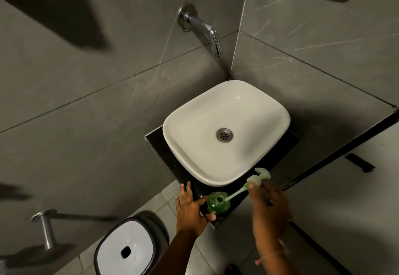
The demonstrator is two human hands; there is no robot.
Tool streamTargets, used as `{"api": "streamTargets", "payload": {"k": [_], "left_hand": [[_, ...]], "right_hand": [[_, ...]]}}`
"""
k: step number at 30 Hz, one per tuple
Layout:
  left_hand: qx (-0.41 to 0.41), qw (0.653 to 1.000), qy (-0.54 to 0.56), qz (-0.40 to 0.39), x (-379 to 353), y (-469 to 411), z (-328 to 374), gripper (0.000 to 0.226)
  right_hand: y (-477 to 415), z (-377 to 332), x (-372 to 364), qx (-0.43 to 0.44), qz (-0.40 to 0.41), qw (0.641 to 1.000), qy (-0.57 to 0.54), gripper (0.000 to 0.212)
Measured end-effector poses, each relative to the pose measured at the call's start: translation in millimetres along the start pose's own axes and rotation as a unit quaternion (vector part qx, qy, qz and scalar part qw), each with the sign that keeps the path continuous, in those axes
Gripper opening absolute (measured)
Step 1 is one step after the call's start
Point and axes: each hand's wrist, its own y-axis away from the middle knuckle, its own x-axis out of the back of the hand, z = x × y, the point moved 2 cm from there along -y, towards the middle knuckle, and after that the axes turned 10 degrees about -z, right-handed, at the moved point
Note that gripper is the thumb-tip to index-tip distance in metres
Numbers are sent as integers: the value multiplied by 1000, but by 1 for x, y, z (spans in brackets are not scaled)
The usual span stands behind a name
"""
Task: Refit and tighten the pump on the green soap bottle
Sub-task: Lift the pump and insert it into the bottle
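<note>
The white basin fills the dark counter beyond both hands, leaving only a narrow strip at the near corner, and that seems to be why the green soap bottle stands so close to the counter's edge. A wall tap hangs well beyond the hands over the basin's far side, and a white-lidded bin sits on the floor below and to the outside of the left hand; neither looks to be in the way.

The left hand rests just beside the bottle, fingers spread flat and apart on the counter edge, thumb curled toward the bottle's base; it appears to brace the bottle rather than clasp it, though whether the thumb touches is hard to tell.

The right hand has its fingertips pinched on the collar of the pump, nozzle pointing away from the hand. The pump is held tilted, so its dip tube slants down toward the left hand with its tip at the bottle's open mouth. Judging by that, the tube is being fed in; seating and twisting the collar remain
</note>
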Motion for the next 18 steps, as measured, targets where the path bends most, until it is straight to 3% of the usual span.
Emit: {"api": "streamTargets", "payload": {"k": [2,7,11,18], "left_hand": [[2,1000,-3,-1,0,0,0,63],[9,1000,-14,0,-3,-2,-1,64],[7,1000,-13,0,-4,-2,-2,63],[8,1000,-12,-2,-5,-3,-3,66]], "right_hand": [[10,-4,-8,32,-3,999,4,15],[16,3,-17,41,-2,999,-10,25],[16,-2,-14,91,29,995,-2,24],[18,15,-32,175,6,983,61,34]]}}
